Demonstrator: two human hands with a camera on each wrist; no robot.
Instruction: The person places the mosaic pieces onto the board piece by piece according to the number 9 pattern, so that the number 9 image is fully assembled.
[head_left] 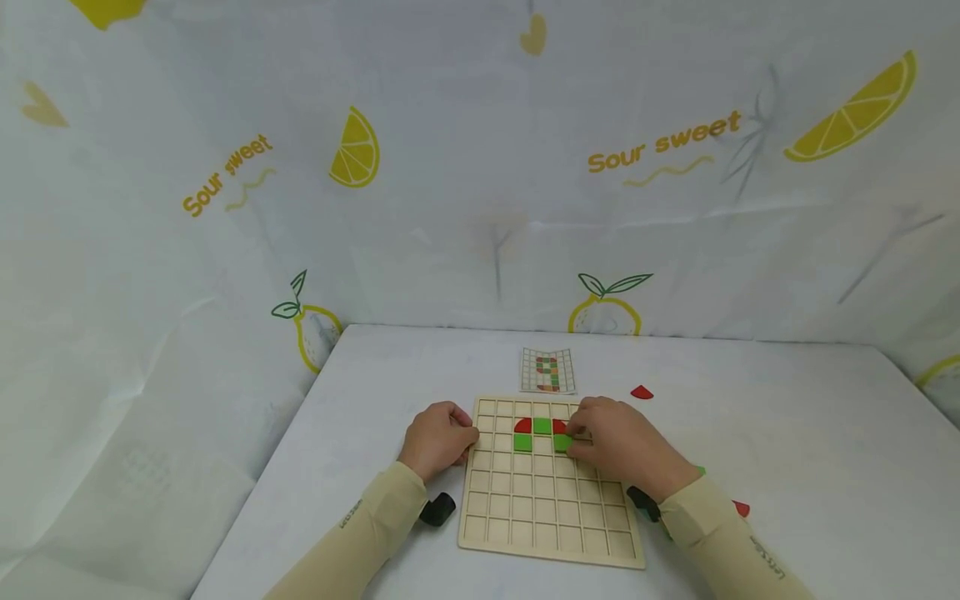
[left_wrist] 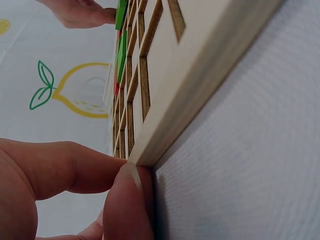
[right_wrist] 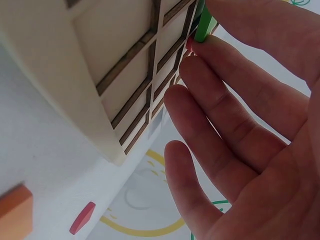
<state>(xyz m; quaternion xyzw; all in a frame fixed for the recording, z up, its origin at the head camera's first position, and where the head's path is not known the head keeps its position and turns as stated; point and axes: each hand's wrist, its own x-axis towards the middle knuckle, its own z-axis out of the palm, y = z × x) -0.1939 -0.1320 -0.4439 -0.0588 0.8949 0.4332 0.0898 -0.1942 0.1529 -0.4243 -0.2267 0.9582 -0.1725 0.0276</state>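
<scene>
A wooden grid board (head_left: 543, 500) lies on the table, its left edge between the thumb and index finger of my left hand (head_left: 437, 437). The left wrist view shows this pinch close up at the board's edge (left_wrist: 175, 95). My right hand (head_left: 618, 442) pinches a green square tile (right_wrist: 204, 24) between thumb and index finger at the board's upper right cells; its other fingers extend loosely. Set in nearby cells are a red quarter-round tile (head_left: 522, 426), a green tile (head_left: 542, 426), another red tile (head_left: 559, 426) partly behind my fingers, and a green tile (head_left: 522, 442) lower left.
A printed pattern card (head_left: 547, 358) lies behind the board. Loose red pieces lie to the right, one farther back (head_left: 642, 392) and one beside my right sleeve (head_left: 741, 508). An orange piece (right_wrist: 15, 212) shows in the right wrist view. A patterned white curtain (head_left: 465, 167) hangs behind the table.
</scene>
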